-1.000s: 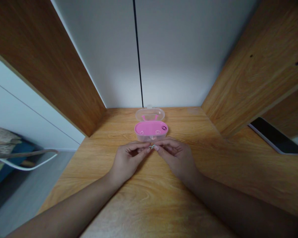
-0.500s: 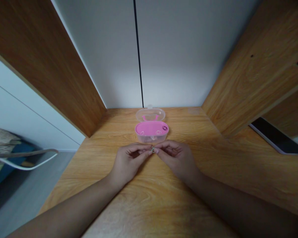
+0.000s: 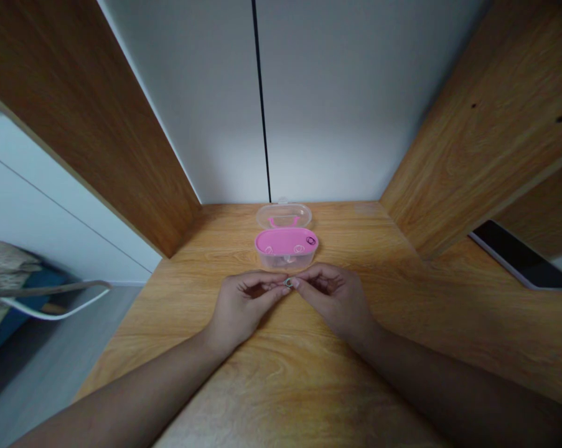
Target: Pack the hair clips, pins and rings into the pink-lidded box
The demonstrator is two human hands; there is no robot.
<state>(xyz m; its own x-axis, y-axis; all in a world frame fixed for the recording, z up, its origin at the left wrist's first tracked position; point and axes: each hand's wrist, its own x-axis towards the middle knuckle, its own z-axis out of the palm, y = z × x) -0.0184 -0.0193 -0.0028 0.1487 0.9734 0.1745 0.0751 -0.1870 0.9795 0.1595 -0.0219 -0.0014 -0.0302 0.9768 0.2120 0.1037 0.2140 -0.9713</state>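
Between my two hands is a small pale loop, like a thin elastic band [image 3: 288,282]. My left hand [image 3: 246,298] pinches its left side between thumb and fingertips. On the other side, my right hand [image 3: 334,295] is closed on it in the same way, the fingertips of both hands nearly meeting. Just beyond them stands a clear oval box with a pink tray [image 3: 281,240] in its top. A black loop [image 3: 311,241] and two pale loops lie on the pink surface. The box's clear lid [image 3: 283,216] is hinged back, with a pink handle on it.
Everything rests on a wooden tabletop [image 3: 281,386] against a pale panel. Wooden uprights rise at left and right. A dark-screened tablet or phone [image 3: 523,256] lies at the right. Beyond the left edge are the floor and a curved white-edged object [image 3: 56,302].
Both hands stay in almost the same place. The loop between the fingertips has turned or shifted very slightly; the box and its loops have not moved.
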